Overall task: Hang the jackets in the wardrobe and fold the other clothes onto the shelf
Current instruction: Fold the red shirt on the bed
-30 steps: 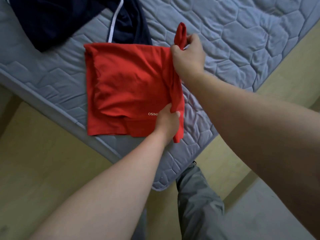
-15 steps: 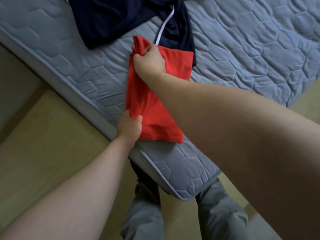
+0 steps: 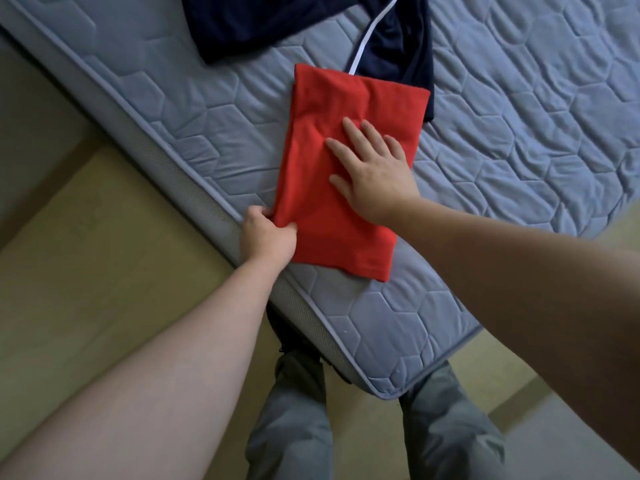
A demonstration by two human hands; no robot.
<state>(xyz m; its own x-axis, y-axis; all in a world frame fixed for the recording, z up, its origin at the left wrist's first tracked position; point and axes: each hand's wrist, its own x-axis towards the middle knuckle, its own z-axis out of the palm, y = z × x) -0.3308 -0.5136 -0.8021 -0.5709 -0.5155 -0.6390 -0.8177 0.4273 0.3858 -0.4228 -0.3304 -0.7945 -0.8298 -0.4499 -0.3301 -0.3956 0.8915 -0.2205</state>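
Here, the right hand [image 3: 374,174] is pressing flat, fingers spread, on a folded red garment [image 3: 322,209] on the mattress [image 3: 519,133], while the left hand [image 3: 268,237] is pinching its near corner; soft, light, floppy cloth, probably best lifted from beneath.

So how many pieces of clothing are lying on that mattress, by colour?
Red: 1, the folded red garment.
Navy: 1, the navy garment, partly out of frame.
Total: 2.
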